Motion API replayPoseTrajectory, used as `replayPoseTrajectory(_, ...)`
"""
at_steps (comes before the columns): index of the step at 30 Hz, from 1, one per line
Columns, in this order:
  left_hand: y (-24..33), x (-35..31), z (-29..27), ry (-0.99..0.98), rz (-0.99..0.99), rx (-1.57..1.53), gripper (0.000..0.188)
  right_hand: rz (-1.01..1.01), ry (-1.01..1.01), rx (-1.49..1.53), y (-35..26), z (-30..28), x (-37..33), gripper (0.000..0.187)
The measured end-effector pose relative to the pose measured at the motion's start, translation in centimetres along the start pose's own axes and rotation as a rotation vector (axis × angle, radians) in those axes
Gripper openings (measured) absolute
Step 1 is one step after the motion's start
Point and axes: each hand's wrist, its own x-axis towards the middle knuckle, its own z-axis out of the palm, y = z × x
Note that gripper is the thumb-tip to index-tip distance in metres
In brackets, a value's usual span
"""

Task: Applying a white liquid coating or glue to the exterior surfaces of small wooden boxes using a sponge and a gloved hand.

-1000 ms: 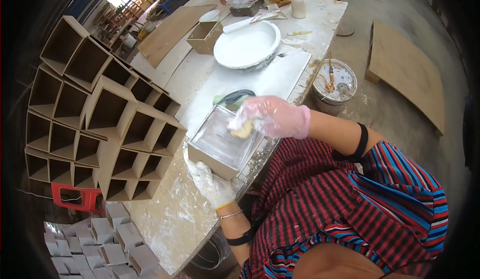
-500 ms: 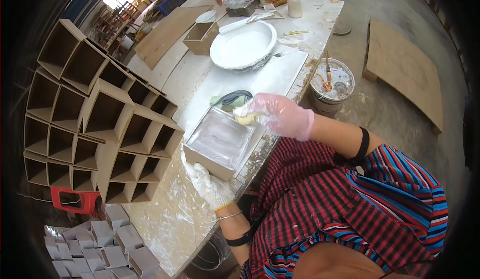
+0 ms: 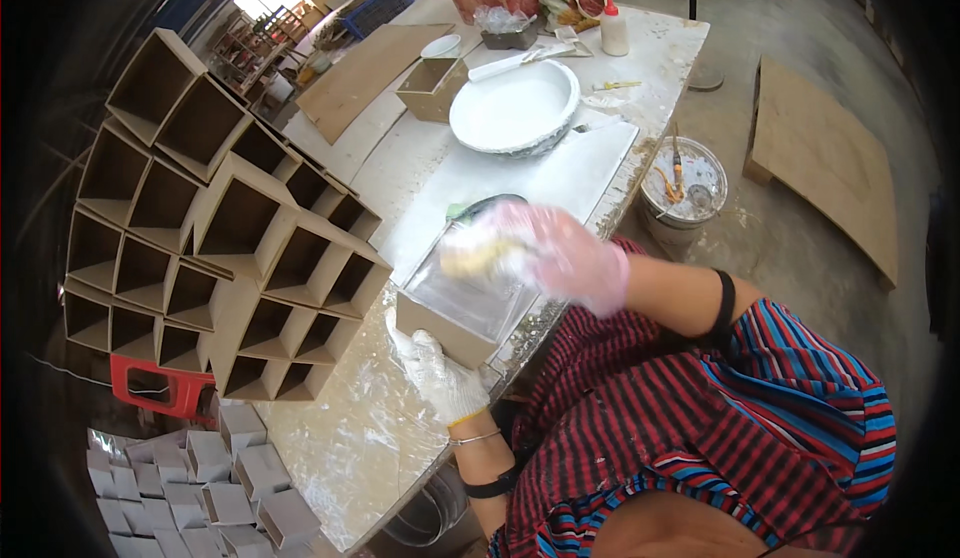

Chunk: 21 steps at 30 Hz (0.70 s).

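Note:
On the table lies a brown board box [image 3: 442, 324], its upward face coated with a wet, greyish-white film. My left hand [image 3: 440, 373], in a white knit glove, grips the box's near left side. In a pinkish plastic glove, my right hand [image 3: 575, 258] is closed around a pale yellow sponge [image 3: 470, 258] over the far part of the coated face. Motion smears the sponge, so I cannot tell whether it touches the box. Just beyond, a dark and green cloth [image 3: 485, 206] is partly hidden by the right hand.
A white basin [image 3: 515, 108] stands farther along the table [image 3: 395, 448], near a small open box [image 3: 432, 98] and a squeeze bottle [image 3: 614, 33]. Open brown boxes [image 3: 240, 223] are stacked at left, above a red stool [image 3: 160, 388]. A bucket [image 3: 682, 183] stands right of the table.
My right hand has moved the sponge leftward from the box's far right corner, over its coated face. The left hand keeps its grip. The whole view has shifted slightly.

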Motion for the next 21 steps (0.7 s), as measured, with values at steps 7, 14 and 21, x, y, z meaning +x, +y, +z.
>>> replayPoseTrajectory(7, 0.2, -0.1, 0.1, 0.013, 0.023, 0.082, 0.059, -0.002, 0.045, -0.227, 4.3, 3.0, 4.1, 0.032)
replayPoseTrajectory(14, 2.5, 0.1, -0.7, 0.031, 0.123, 0.064, 0.062, 0.237, 0.051, -0.139, 9.6, 4.1, 10.7, 0.039)
replayPoseTrajectory(21, 8.0, -0.7, -1.0, 0.15, 0.257, 0.651, 0.07, 0.295, -0.137, -0.536, 10.1, 3.1, 7.0, 0.05)
